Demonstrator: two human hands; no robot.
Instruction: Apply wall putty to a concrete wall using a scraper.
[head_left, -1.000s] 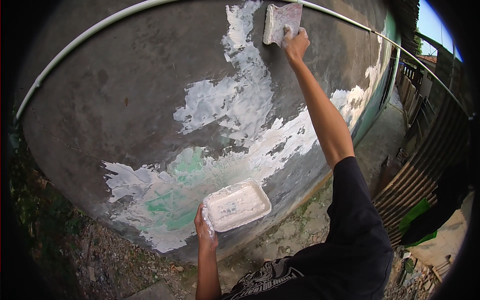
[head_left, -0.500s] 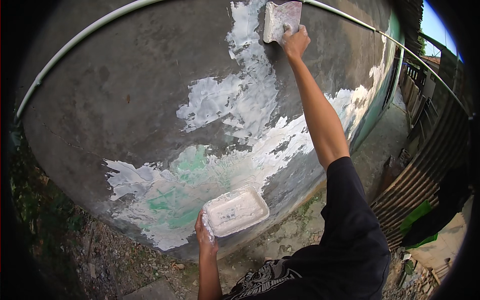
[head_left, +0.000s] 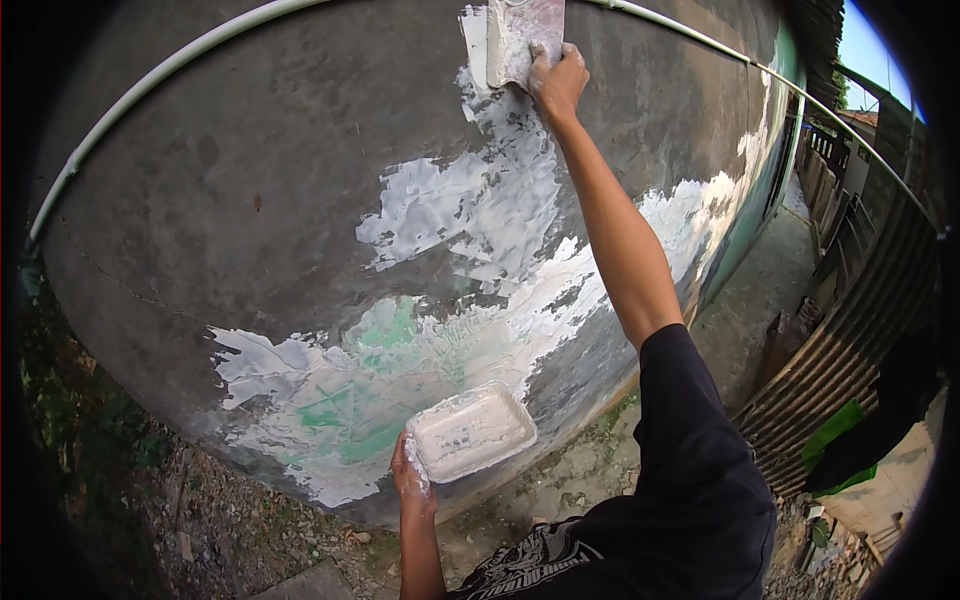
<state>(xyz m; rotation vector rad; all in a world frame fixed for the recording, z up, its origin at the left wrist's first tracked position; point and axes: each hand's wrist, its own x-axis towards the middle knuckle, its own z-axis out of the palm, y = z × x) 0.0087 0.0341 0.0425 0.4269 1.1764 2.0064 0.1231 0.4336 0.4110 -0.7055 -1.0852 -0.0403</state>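
Note:
High on the grey wall (head_left: pixel 250 200), my right hand (head_left: pixel 557 80) grips a wide, putty-smeared scraper (head_left: pixel 518 40), its blade laid against a white putty patch. The arm is stretched up and forward. Lower down, my left hand (head_left: pixel 411 470) holds a shallow white tray (head_left: pixel 478 432) by its left side. A thin coat of white putty covers the tray's inside, and putty also smears the fingers. Between the two hands, uneven white putty (head_left: pixel 500 200) spreads over the wall, with pale green patches (head_left: pixel 345 400) showing lower down.
A white pipe (head_left: pixel 150 85) curves across the top of the wall. To the right run a narrow concrete path (head_left: pixel 765 265) and a corrugated metal sheet (head_left: pixel 840 340). A green leaf (head_left: pixel 840 445) hangs near its foot. Rubble and soil (head_left: pixel 240 520) lie along the wall's base.
My right hand has moved left with the scraper, over the upper putty strip. The left hand and tray stay nearly in place.

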